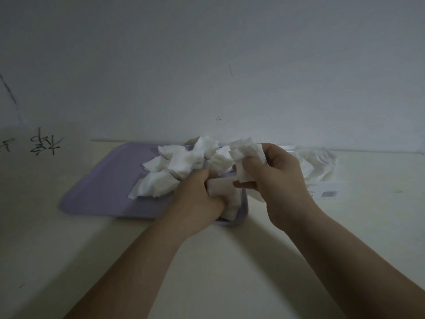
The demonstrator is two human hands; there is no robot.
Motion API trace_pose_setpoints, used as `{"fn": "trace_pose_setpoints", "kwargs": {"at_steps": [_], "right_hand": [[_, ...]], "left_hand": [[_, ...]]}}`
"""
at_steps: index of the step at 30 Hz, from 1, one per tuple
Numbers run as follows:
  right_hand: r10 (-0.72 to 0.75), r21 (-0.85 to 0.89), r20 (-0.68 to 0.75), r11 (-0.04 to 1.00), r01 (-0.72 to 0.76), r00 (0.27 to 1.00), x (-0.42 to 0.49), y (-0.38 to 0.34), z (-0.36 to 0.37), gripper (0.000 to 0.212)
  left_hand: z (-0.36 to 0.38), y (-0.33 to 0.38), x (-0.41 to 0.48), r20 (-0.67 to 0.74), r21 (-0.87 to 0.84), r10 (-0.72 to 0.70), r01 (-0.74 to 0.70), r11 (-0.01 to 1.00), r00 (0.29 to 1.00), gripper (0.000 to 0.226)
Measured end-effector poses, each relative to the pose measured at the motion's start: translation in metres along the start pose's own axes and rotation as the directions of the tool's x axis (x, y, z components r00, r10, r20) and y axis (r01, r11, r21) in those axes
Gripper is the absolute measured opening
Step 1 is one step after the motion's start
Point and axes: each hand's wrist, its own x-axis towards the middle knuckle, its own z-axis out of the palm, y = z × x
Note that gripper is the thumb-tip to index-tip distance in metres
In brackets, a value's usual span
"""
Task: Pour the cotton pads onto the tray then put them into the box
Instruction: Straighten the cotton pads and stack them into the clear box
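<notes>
A lilac tray (96, 194) lies on the pale table against the wall. Several white square cotton pads (174, 166) are heaped on its far and right part. My left hand (197, 201) rests at the tray's right front corner, fingers closed around a small stack of pads (230, 196). My right hand (276, 178) hovers just right of it, gripping a crumpled bunch of pads (247, 155). A clear plastic box (322, 180) with a barcode label stands right of the tray, partly hidden behind my right hand, with white pads inside it.
A white wall (207, 65) rises directly behind the tray and box. Dark handwriting (43, 141) marks the surface at far left. The pale table (230, 261) stretches toward me between my forearms.
</notes>
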Motion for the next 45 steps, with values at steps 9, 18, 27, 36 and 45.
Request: {"fn": "trace_pose_setpoints", "kwargs": {"at_steps": [9,18,27,36,45], "right_hand": [[-0.013,-0.149,-0.040,0.989,0.007,0.999,-0.002,0.003,0.002,0.024],[0.035,-0.071,0.001,0.997,-0.035,0.999,0.003,0.007,-0.001,0.033],[0.099,-0.040,0.188,0.995,-0.093,0.977,0.002,0.007,-0.001,0.022],[0.107,-0.044,0.292,0.994,-0.098,0.951,-0.008,0.010,0.012,0.031],[0.157,-0.023,0.260,0.987,-0.156,0.953,-0.009,0.010,0.014,0.035]], "left_hand": [[-0.031,-0.007,0.005,-0.247,-0.449,-0.138,0.013,0.893,0.959,0.007],[-0.032,0.006,-0.001,0.091,-0.805,0.050,0.044,0.592,0.995,0.028],[-0.027,0.004,-0.002,-0.106,-0.613,0.006,-0.070,0.787,0.994,0.014],[-0.023,0.004,-0.002,-0.201,-0.486,-0.032,-0.072,0.871,0.979,0.011],[-0.016,0.011,-0.007,-0.192,-0.438,0.058,-0.139,0.888,0.980,0.013]]}}
